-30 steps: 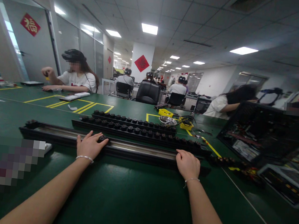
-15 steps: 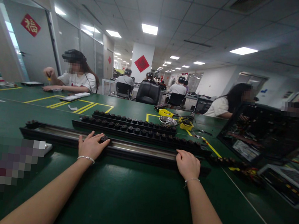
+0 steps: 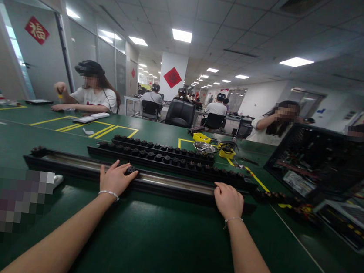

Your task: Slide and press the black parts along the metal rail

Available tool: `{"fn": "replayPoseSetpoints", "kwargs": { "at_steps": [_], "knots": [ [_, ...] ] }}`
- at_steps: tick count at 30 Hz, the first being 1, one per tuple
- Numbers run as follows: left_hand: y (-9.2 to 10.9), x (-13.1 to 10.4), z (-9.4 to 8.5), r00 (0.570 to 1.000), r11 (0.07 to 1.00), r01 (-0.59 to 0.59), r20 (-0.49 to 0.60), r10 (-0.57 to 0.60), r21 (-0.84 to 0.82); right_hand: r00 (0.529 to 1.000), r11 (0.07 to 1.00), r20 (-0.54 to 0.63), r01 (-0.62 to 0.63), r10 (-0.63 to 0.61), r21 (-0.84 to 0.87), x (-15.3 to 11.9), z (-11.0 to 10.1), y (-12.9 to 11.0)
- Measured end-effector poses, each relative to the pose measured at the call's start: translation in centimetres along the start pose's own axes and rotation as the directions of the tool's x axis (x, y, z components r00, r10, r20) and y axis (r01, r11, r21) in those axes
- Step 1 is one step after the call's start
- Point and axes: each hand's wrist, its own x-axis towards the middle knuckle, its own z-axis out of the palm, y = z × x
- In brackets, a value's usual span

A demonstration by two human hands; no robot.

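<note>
A long black channel-shaped rail [image 3: 76,165] with a shiny metal inside lies across the table in front of me. My left hand [image 3: 115,178] reaches over it left of centre, thumb and fingers about a small black block [image 3: 131,171] sitting in the channel. Toward the right end, my right hand [image 3: 229,200] has its fingers bent over the rail, gripping its edge. Another black block [image 3: 38,151] is at the rail's left end. Behind lie two black strips, a nearer one [image 3: 172,163] and a farther one [image 3: 164,147], both carrying rows of round black pieces.
An open computer case [image 3: 310,164] and a metal power supply box [image 3: 349,225] stand at right. A metal bowl [image 3: 204,147] and yellow trays [image 3: 202,137] are at the back. Co-workers sit across the green table [image 3: 162,248]. A blurred-out object lies at left.
My left hand and the small black block have slid slightly right along the rail. My right hand stays put. The co-worker at right has raised an arm to the head.
</note>
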Motion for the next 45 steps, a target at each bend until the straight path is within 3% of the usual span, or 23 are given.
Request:
{"fn": "replayPoseSetpoints", "kwargs": {
  "at_steps": [20, 31, 45],
  "knots": [
    [1.9, -0.5, 0.0, 0.999, 0.999, -0.033, 0.027, 0.034, -0.011, 1.0, 1.0, 0.03, -0.01, 0.01, 0.0, 0.0, -0.2, -0.1],
    [2.0, -0.6, 0.7, 0.999, 0.999, -0.052, -0.004, 0.052, 0.006, 1.0, 1.0, 0.01, 0.001, -0.001, -0.01, 0.0, -0.2, -0.1],
    [1.5, -1.4, 1.0, 0.988, 0.983, -0.146, 0.068, 0.139, 0.11, 1.0, 1.0, 0.017, 0.0, 0.0, 0.015, 0.0, -0.1, 0.1]
  ]
}}
